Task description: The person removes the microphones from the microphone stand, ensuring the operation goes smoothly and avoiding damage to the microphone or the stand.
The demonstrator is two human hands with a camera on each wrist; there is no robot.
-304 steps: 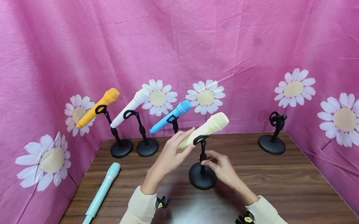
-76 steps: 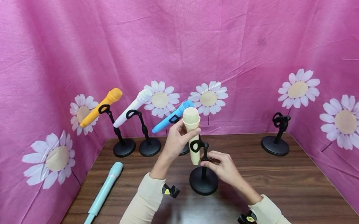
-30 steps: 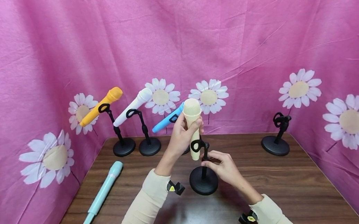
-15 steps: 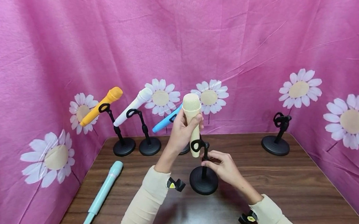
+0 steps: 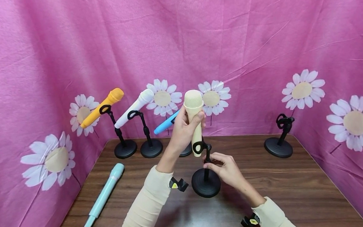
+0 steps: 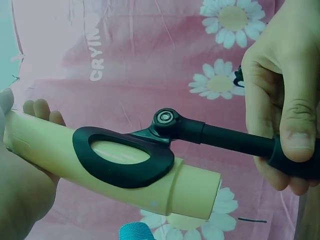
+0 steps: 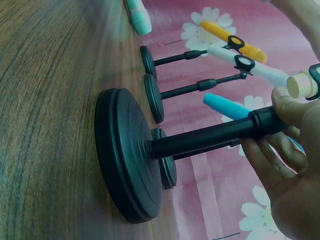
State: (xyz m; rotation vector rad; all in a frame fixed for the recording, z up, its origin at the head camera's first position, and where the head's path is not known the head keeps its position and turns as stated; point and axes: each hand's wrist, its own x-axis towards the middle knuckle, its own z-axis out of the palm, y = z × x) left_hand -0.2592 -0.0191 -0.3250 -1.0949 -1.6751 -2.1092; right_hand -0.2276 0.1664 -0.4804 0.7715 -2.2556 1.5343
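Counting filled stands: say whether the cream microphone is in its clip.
In: the black clip hugs the cream microphone, whose tail end protrudes beyond it.

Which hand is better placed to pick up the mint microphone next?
Probably the left hand, once it releases the cream microphone: the mint microphone lies to the left, nearer that hand. The right hand is farther off, pinching a black microphone stand.

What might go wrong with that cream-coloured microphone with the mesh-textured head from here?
If the left hand pulls upward, the cream-coloured, mesh-headed microphone might slip from the black oval clip along its lower part.

If the right hand lets go, the black round-based stand could shift or tip.
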